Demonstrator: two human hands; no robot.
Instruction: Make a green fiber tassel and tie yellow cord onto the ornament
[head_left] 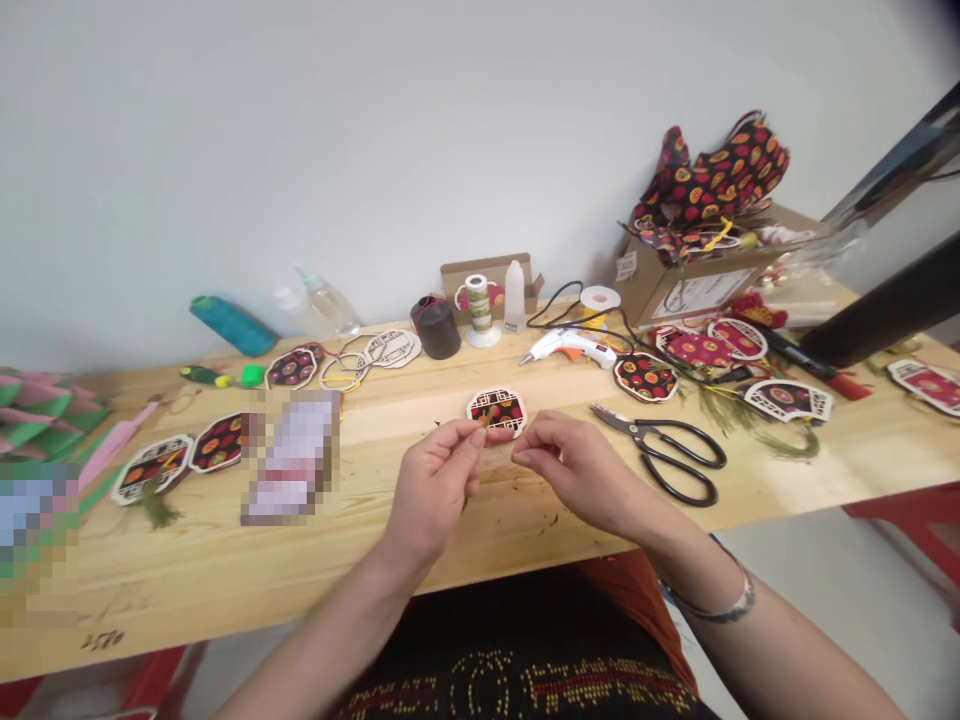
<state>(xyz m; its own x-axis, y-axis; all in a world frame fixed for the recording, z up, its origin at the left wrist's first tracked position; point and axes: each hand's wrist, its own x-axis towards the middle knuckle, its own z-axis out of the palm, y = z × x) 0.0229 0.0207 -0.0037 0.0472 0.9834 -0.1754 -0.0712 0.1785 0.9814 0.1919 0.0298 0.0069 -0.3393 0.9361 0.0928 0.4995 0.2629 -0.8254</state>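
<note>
My left hand (439, 478) and my right hand (574, 460) meet over the front of the wooden table (225, 560), fingers pinched together. Between the fingertips is something thin, too small to name. Just behind them lies a small octagonal ornament (497, 410) of white fretwork over red-and-black patterned cloth. My right wrist wears a silver bangle (731, 605).
Black scissors (664, 450) lie right of my hands. A white glue gun (570, 347), thread spools (437, 327), a glue bottle (514, 295) and a cardboard box (697, 280) of patterned cloth stand at the back. More ornaments (645, 376) lie left and right. A blurred-out patch (292, 455) lies on the left.
</note>
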